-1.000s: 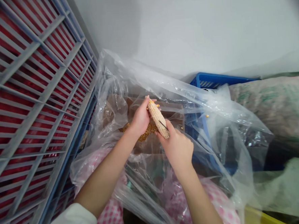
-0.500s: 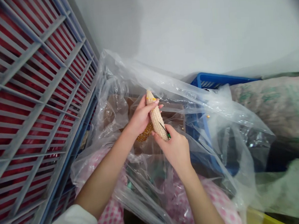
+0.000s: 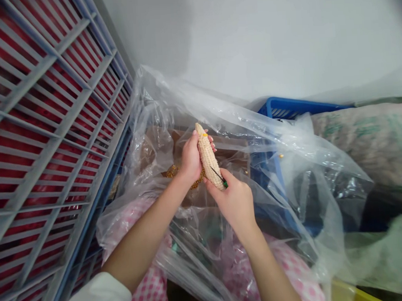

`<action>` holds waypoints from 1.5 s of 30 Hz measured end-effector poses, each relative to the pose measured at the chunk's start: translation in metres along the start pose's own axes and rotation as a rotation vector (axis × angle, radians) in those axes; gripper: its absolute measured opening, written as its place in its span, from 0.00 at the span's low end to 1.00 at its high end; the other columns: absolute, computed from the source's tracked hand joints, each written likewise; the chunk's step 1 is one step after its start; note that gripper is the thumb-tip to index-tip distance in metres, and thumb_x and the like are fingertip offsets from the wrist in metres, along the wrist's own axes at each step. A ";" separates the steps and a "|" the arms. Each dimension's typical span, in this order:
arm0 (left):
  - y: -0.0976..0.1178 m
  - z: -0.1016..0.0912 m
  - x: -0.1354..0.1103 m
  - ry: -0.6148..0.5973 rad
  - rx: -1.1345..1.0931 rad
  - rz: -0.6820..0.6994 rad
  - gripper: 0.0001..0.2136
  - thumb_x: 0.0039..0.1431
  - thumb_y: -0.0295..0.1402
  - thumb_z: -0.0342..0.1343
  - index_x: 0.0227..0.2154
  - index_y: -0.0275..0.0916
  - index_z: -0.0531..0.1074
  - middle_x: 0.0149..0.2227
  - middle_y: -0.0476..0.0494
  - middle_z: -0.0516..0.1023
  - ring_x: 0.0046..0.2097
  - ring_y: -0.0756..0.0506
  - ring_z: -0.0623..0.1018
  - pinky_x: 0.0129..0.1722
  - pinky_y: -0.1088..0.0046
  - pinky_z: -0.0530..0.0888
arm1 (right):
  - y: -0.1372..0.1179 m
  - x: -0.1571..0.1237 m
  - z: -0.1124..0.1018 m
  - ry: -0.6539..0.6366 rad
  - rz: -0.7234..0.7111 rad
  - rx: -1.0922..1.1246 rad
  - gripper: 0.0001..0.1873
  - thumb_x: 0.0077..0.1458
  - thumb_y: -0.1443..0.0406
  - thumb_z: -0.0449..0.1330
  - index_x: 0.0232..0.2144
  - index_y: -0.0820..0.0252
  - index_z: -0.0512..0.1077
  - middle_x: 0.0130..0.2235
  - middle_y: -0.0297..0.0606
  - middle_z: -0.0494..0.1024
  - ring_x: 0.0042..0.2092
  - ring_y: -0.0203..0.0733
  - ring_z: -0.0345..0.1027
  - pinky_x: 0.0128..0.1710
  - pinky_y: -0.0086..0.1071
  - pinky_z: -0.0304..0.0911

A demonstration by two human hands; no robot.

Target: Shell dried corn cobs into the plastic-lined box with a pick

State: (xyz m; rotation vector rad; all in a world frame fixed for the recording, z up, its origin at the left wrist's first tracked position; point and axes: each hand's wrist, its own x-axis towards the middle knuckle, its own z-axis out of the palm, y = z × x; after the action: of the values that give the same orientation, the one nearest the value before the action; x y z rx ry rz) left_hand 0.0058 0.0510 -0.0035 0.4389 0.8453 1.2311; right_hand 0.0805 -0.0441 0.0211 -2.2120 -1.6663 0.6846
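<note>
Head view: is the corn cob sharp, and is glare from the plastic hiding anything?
In the head view, the corn cob looks fairly sharp; glare streaks the plastic bag, veiling what lies beneath it; the wide lens bends the grey rack at the left edge, and the top right corner darkens.

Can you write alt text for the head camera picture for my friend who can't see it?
Two bare hands work on a pale, nearly bare corn cob: the left hand grips it while the right hand presses a thin green-handled pick against it. Loose corn kernels lie below, inside a clear plastic bag, beside a grey-blue rack.
</note>
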 end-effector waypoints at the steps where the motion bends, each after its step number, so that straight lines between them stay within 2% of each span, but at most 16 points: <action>1: -0.002 0.002 -0.001 0.014 -0.003 0.010 0.12 0.58 0.36 0.43 0.33 0.35 0.68 0.24 0.49 0.70 0.23 0.54 0.70 0.30 0.75 0.69 | 0.000 0.000 0.000 -0.003 0.000 0.006 0.15 0.51 0.56 0.55 0.40 0.54 0.72 0.29 0.36 0.78 0.29 0.40 0.69 0.27 0.27 0.49; 4: 0.000 0.004 -0.001 0.060 -0.001 0.015 0.11 0.57 0.33 0.42 0.32 0.35 0.69 0.26 0.48 0.72 0.25 0.53 0.71 0.31 0.75 0.69 | 0.002 0.000 -0.001 0.019 0.004 -0.035 0.16 0.51 0.55 0.54 0.39 0.53 0.72 0.27 0.34 0.77 0.28 0.39 0.68 0.26 0.28 0.48; 7: 0.006 0.001 0.001 0.056 0.069 -0.065 0.12 0.57 0.35 0.42 0.31 0.35 0.69 0.30 0.45 0.74 0.30 0.50 0.74 0.34 0.73 0.70 | 0.007 0.001 0.001 0.116 0.000 -0.192 0.16 0.52 0.54 0.54 0.40 0.52 0.71 0.28 0.33 0.77 0.27 0.38 0.68 0.24 0.28 0.45; 10: 0.010 -0.005 0.005 0.028 0.239 -0.153 0.11 0.55 0.40 0.47 0.30 0.37 0.67 0.26 0.46 0.73 0.29 0.48 0.75 0.32 0.71 0.70 | 0.009 0.000 0.006 0.186 -0.040 -0.346 0.16 0.52 0.56 0.55 0.42 0.53 0.70 0.32 0.34 0.77 0.28 0.37 0.68 0.23 0.30 0.42; 12: 0.007 -0.008 0.006 0.048 0.283 -0.160 0.09 0.54 0.39 0.49 0.30 0.38 0.64 0.23 0.49 0.70 0.26 0.49 0.74 0.30 0.72 0.69 | 0.009 -0.001 0.009 0.172 -0.079 -0.390 0.16 0.52 0.56 0.55 0.42 0.54 0.69 0.32 0.35 0.76 0.28 0.37 0.68 0.22 0.30 0.42; 15: 0.002 -0.008 0.005 0.098 0.258 -0.105 0.05 0.54 0.34 0.48 0.29 0.39 0.60 0.21 0.53 0.66 0.22 0.52 0.70 0.25 0.75 0.67 | 0.007 -0.003 0.012 0.152 -0.131 -0.378 0.17 0.53 0.55 0.54 0.41 0.56 0.70 0.30 0.36 0.76 0.27 0.37 0.68 0.23 0.30 0.42; 19: 0.000 -0.004 0.002 0.072 0.220 -0.080 0.03 0.52 0.30 0.49 0.28 0.38 0.59 0.22 0.53 0.65 0.22 0.54 0.68 0.23 0.78 0.65 | 0.007 -0.002 0.011 0.148 -0.115 -0.331 0.16 0.53 0.55 0.53 0.40 0.56 0.70 0.29 0.34 0.77 0.27 0.36 0.68 0.23 0.30 0.42; 22: 0.005 -0.001 0.002 0.012 0.178 -0.126 0.02 0.49 0.28 0.48 0.27 0.38 0.60 0.22 0.53 0.64 0.23 0.53 0.68 0.24 0.78 0.65 | 0.008 -0.002 0.009 0.149 -0.080 -0.335 0.16 0.54 0.54 0.53 0.39 0.55 0.70 0.29 0.34 0.77 0.26 0.36 0.68 0.22 0.30 0.41; 24: 0.007 -0.001 0.003 -0.001 0.125 -0.194 0.04 0.51 0.33 0.47 0.27 0.38 0.62 0.21 0.52 0.64 0.23 0.52 0.68 0.25 0.76 0.65 | 0.007 -0.002 0.010 0.163 -0.078 -0.360 0.16 0.53 0.54 0.53 0.40 0.55 0.70 0.30 0.34 0.77 0.27 0.37 0.68 0.22 0.30 0.41; 27: 0.006 -0.002 0.005 0.127 0.095 -0.226 0.08 0.51 0.39 0.49 0.26 0.39 0.62 0.20 0.53 0.63 0.21 0.53 0.66 0.25 0.75 0.65 | 0.004 -0.004 0.012 0.150 -0.114 -0.400 0.17 0.53 0.56 0.54 0.43 0.55 0.69 0.31 0.36 0.76 0.28 0.37 0.69 0.23 0.30 0.42; 29: 0.004 -0.003 0.005 0.188 0.103 -0.186 0.08 0.49 0.36 0.53 0.25 0.39 0.60 0.20 0.55 0.62 0.20 0.54 0.65 0.25 0.76 0.64 | 0.002 -0.006 0.013 0.127 -0.135 -0.404 0.17 0.53 0.56 0.53 0.43 0.56 0.69 0.31 0.37 0.76 0.28 0.37 0.69 0.23 0.30 0.43; 32: 0.004 -0.001 0.003 0.143 0.086 -0.152 0.06 0.46 0.30 0.53 0.24 0.38 0.60 0.20 0.54 0.64 0.21 0.54 0.66 0.26 0.76 0.64 | 0.003 -0.006 0.012 0.129 -0.120 -0.375 0.17 0.54 0.56 0.52 0.43 0.56 0.69 0.31 0.36 0.76 0.28 0.37 0.69 0.23 0.30 0.43; 35: 0.008 0.001 0.001 0.086 0.058 -0.219 0.04 0.45 0.31 0.52 0.23 0.38 0.61 0.21 0.52 0.65 0.22 0.53 0.67 0.25 0.75 0.64 | 0.004 -0.005 0.012 0.147 -0.101 -0.370 0.18 0.54 0.55 0.52 0.45 0.56 0.68 0.31 0.36 0.76 0.28 0.37 0.69 0.23 0.30 0.44; 39: 0.010 -0.003 0.004 0.175 0.072 -0.278 0.09 0.46 0.37 0.54 0.22 0.39 0.60 0.19 0.53 0.62 0.20 0.53 0.64 0.22 0.75 0.61 | 0.000 -0.007 0.015 0.133 -0.141 -0.405 0.17 0.54 0.57 0.53 0.44 0.57 0.68 0.31 0.37 0.75 0.30 0.38 0.69 0.23 0.31 0.45; 41: 0.009 -0.005 0.005 0.223 0.079 -0.290 0.08 0.44 0.33 0.54 0.21 0.39 0.60 0.18 0.54 0.62 0.19 0.54 0.63 0.21 0.76 0.60 | -0.002 -0.009 0.017 0.116 -0.149 -0.413 0.16 0.54 0.58 0.53 0.43 0.57 0.68 0.30 0.37 0.75 0.30 0.39 0.69 0.23 0.31 0.45; 45: 0.010 -0.006 0.005 0.215 0.054 -0.309 0.04 0.42 0.28 0.48 0.18 0.38 0.58 0.17 0.53 0.61 0.19 0.54 0.62 0.20 0.75 0.60 | -0.002 -0.009 0.016 0.110 -0.148 -0.410 0.15 0.54 0.58 0.53 0.42 0.56 0.68 0.32 0.36 0.75 0.30 0.40 0.70 0.23 0.31 0.45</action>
State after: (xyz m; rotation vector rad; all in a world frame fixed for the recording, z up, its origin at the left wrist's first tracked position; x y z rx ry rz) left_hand -0.0048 0.0579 -0.0013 0.2101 1.0885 0.9809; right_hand 0.0682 -0.0530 0.0107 -2.3008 -2.0319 0.1891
